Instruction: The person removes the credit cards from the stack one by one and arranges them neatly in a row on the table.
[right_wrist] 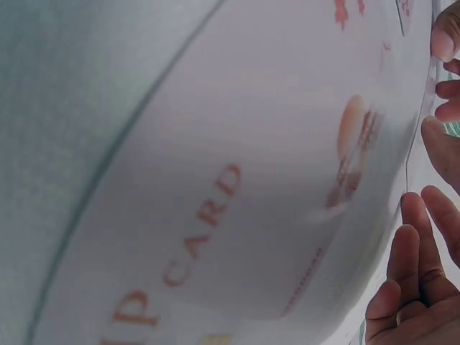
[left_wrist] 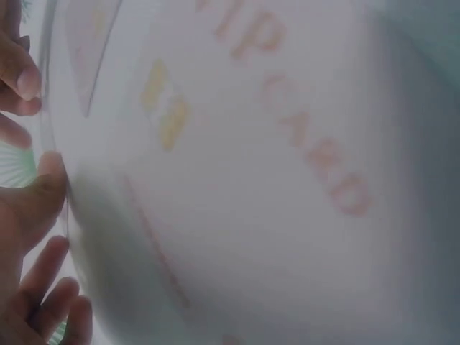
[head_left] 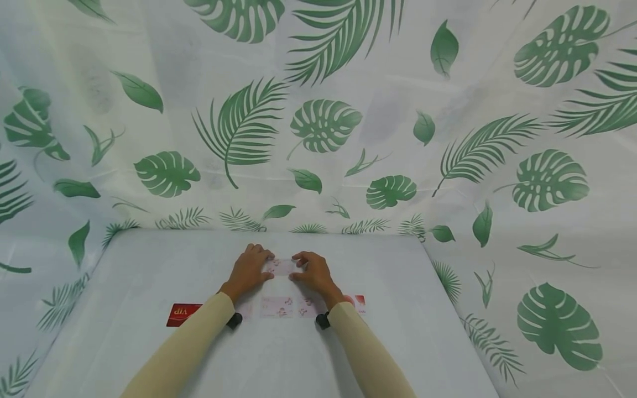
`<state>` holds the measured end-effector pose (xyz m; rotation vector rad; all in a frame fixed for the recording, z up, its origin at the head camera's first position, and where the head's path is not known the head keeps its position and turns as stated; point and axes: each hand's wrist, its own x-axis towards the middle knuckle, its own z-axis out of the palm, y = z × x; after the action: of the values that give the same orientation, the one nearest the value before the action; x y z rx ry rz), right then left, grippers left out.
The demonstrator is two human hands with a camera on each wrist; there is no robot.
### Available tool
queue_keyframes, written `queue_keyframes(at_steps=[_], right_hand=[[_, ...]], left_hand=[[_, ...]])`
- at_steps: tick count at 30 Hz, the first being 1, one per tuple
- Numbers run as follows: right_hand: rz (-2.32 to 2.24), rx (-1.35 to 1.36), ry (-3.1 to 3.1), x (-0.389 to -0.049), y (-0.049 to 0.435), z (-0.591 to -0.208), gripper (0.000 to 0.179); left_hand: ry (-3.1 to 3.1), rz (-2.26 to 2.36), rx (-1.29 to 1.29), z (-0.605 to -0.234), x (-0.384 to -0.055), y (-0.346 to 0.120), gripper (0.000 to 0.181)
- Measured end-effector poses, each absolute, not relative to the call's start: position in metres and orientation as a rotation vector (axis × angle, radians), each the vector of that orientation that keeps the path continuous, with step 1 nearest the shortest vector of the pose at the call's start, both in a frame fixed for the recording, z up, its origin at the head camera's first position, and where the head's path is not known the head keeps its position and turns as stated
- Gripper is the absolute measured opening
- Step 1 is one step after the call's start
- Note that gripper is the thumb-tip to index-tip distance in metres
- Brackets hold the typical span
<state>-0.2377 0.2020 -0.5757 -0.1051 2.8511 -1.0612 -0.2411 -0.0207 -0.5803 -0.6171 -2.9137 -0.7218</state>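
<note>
On the white table, a pale pink card (head_left: 282,267) lies between the two hands. My left hand (head_left: 251,266) holds its left end, thumb at the near edge and forefinger at the far edge. At the other end my right hand (head_left: 314,272) holds it the same way, its remaining fingers bent. Nearer the body is a row of cards: a middle pink card (head_left: 277,307), another pink card (head_left: 307,307) partly under the right wrist, and one mostly hidden by the left wrist. Blurred "VIP CARD" lettering marks a pale card (left_wrist: 237,180) close to the left wrist camera and another (right_wrist: 215,237) by the right.
A red VIP card (head_left: 183,314) sits left of the row, partly covered by the left sleeve. A red-and-white card (head_left: 359,302) shows beside the right sleeve. Black wrist cameras (head_left: 235,320) hang under both wrists. A leaf-patterned curtain (head_left: 318,182) surrounds the white table (head_left: 149,265).
</note>
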Motion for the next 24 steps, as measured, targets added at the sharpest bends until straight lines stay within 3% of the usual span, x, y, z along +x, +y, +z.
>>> queue_keyframes(at_steps=[24], right_hand=[[-1.013,-0.083,2.874,-0.2313,0.1955,-0.5721,0.052]], left_hand=[[-2.953,-0.904,-0.558,-0.5830,-0.2414,-0.0169,0.047]])
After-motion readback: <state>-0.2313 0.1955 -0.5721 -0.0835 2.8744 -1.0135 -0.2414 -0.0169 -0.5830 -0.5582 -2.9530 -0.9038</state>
